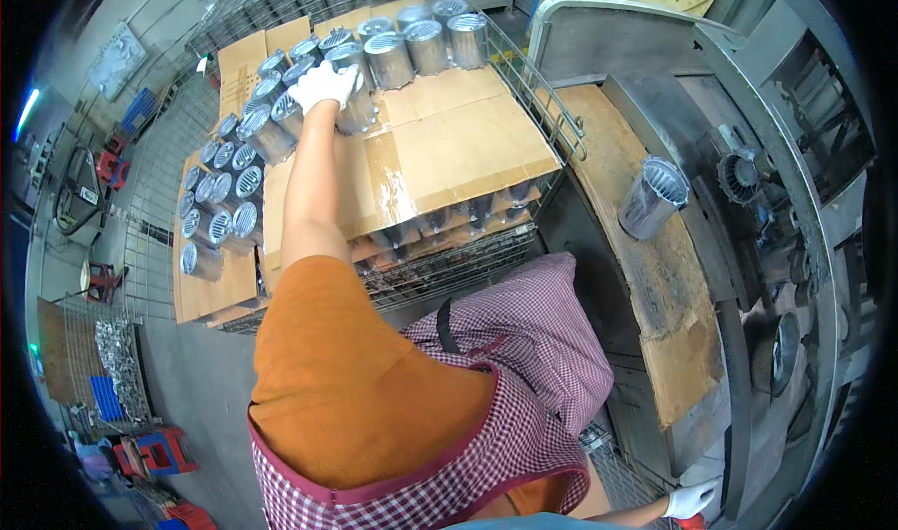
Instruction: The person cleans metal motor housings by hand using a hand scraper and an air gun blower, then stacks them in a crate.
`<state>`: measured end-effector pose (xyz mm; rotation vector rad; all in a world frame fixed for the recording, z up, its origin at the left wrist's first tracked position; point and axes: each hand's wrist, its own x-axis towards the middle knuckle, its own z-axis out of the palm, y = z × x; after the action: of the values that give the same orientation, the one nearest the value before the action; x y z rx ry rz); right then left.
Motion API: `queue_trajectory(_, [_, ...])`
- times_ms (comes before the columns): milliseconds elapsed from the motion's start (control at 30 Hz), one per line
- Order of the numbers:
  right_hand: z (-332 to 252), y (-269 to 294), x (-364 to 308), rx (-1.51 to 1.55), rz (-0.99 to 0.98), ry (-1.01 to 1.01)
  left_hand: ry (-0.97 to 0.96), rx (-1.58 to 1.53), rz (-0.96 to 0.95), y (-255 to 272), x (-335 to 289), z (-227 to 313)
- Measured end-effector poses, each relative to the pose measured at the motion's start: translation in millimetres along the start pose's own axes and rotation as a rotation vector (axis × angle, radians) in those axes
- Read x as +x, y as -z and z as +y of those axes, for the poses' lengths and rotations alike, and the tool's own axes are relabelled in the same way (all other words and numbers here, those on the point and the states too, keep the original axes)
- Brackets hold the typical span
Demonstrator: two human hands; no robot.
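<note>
My left hand (323,86), in a white glove, reaches far out over a cardboard-topped stack. Its fingers are closed at a shiny metal cylinder (355,114) with a finned end, at the near edge of a group of similar cylinders (388,59). More finned cylinders (267,135) stand just left of my wrist. At the lower right, my right hand (690,500), also in a white glove, lies with its fingers stretched toward the machine's edge, just above a small red part (692,522). Nothing shows in that hand.
A cardboard sheet (449,142) covers lower layers inside a wire cage (552,123). One cylinder (653,198) stands on a worn wooden board (669,315) at my right, beside a machine with a round toothed fixture (739,176). Red and blue stools (159,453) stand at far left.
</note>
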<state>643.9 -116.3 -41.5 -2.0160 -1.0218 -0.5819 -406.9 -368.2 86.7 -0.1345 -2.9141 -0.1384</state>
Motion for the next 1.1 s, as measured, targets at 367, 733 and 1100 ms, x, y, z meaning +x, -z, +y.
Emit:
queue_trajectory(367, [-23.8,15.5,0.4,-0.035,-0.128,-0.099,-0.065,0.008,-0.084,-2.7,39.8,-11.5])
queue_trajectory(733, [-16.8,16.7,2.2,0.007,-0.168,-0.067,-0.620,-0.081,0.197,9.9,-59.8,79.7])
queue_trajectory(1100, [-45.8,40.0,-21.6,0.015,-0.127,-0.064,-0.391,-0.574,-0.637,-9.6,-51.1,99.6])
